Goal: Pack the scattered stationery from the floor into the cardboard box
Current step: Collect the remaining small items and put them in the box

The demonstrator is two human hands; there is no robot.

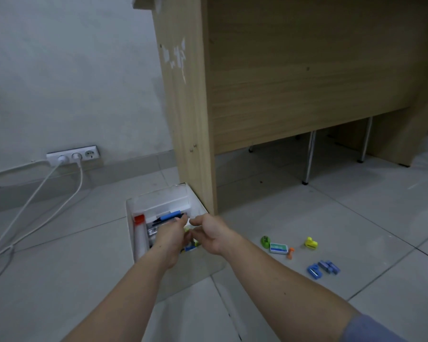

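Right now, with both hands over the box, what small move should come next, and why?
Probably the right hand should reach over to the green item, the nearest loose piece. Both it and the left hand hover over the white box, yet several small items lie unpacked on the tiles to the right.

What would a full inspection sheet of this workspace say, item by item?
Surface: pale tiled floor.
Job's things: cardboard box against the desk side, holding a red-capped tube and a blue marker; on the floor to its right lie a green sharpener, a green-and-white packet, an orange piece, a yellow piece and blue pieces.
Clutter: nothing seen.
Grippers: left hand and right hand close together over the box; whether the fingers hold anything cannot be told.
Cables: two white cables run from the wall sockets across the floor.
Surroundings: wooden desk, metal legs, grey wall.
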